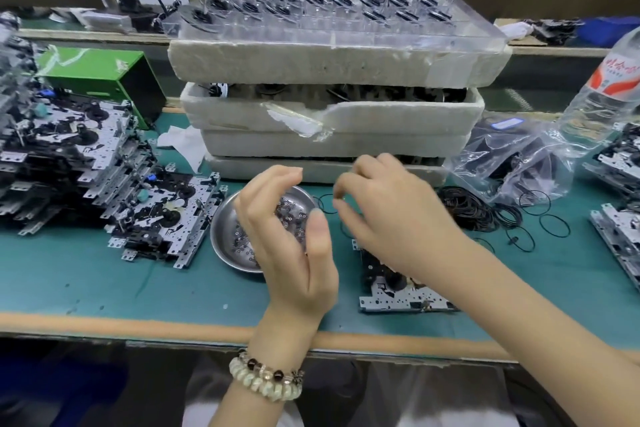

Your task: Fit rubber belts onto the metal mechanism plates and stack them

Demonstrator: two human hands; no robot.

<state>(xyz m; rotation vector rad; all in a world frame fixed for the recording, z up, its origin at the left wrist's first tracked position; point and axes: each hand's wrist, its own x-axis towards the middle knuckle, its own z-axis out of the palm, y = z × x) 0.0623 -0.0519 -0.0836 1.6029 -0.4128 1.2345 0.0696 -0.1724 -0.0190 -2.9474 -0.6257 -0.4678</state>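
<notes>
I'm seeing left hand loosely curled, empty; can't tell if right hand is pinching anything. The belts are looking thin, limp, light; plate stiff, so I'm favouring edge grips.

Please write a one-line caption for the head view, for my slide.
Left hand and right hand hover above a steel bowl and a mechanism plate, rubber belts nearby.

The table mat is teal with a tan front edge. At the upper left a box is bright green, and the foam trays at centre are off-white. At right the belts are black and the bottle has a red-and-white label. The bracelet at the bottom is cream with dark brown beads.
</notes>
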